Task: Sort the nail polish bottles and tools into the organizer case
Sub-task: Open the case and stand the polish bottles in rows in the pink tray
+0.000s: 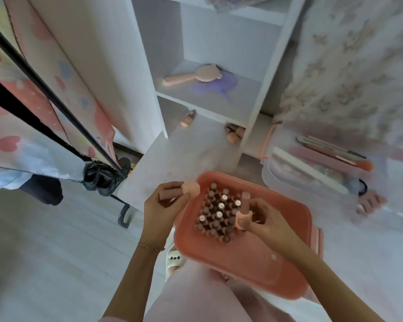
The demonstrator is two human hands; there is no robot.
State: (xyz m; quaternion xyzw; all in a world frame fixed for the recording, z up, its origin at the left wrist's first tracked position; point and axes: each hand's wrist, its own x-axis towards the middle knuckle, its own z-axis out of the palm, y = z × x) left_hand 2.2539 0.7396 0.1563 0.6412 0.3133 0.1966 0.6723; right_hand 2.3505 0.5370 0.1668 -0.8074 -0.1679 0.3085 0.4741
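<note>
Bare forearms; thin gold chain bracelet (pixel 151 247) on left wrist; pale pink trousers (pixel 196 296); white slipper (pixel 175 260).

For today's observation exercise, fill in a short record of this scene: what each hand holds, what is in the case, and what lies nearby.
left hand: grips a brownish block and a peach sponge
right hand: holds a pink bottle upright over the case
organizer case: coral, on the lap, with upright nail polish bottles clustered at its far end
clear tray: to the right, holds nail files
shelf: pink hand mirror
</note>
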